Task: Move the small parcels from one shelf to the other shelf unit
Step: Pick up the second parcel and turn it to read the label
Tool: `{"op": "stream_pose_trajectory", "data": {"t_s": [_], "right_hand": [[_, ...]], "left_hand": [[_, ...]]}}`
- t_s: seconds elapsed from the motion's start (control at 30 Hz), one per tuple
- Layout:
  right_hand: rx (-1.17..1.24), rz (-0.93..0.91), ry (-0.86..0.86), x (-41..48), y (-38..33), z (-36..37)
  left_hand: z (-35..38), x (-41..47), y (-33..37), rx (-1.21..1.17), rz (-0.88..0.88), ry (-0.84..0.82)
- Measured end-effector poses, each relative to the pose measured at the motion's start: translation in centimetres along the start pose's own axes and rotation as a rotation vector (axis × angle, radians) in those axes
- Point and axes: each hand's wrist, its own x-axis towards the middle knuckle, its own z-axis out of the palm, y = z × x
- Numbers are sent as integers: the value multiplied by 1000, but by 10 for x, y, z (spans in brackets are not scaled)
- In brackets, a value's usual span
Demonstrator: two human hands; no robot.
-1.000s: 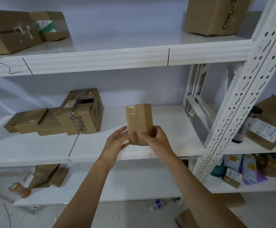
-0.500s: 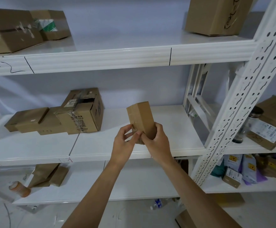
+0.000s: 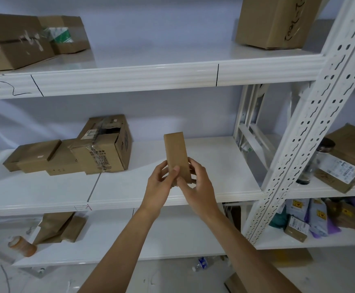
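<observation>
A person holds one small cardboard parcel point(image 3: 176, 155) upright in both hands in front of a white shelf unit.

At the centre of the frame, the left hand point(image 3: 161, 182) and right hand point(image 3: 195, 182) both grasp the parcel's lower end, fingers wrapped around it, above the front of the bare middle shelf point(image 3: 204, 187). Other boxes point(image 3: 73, 157) lie at centre left on that shelf. A second shelf unit point(image 3: 328, 187), at the right edge of the frame, holds more parcels. The step appears to be the carry or placing stage. The next move likely calls for lowering the parcel onto the open shelf space and letting go.
</observation>
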Motion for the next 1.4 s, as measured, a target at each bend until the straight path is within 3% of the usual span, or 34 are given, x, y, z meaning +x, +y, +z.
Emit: {"op": "stream_pose_trajectory", "data": {"t_s": [0.2, 0.47, 0.7, 0.87, 1.4], "right_hand": [[214, 183, 65, 1, -1, -7], [318, 388, -15, 4, 6, -8], [380, 350, -13, 7, -1, -11], [390, 324, 14, 7, 3, -13], [338, 293, -18, 12, 4, -15]], "left_hand": [[-16, 3, 1, -260, -187, -14], [-17, -1, 0, -340, -207, -124], [-23, -2, -3, -237, -147, -153], [-25, 0, -3, -125, -102, -86], [-22, 4, -10, -124, -147, -69]]}}
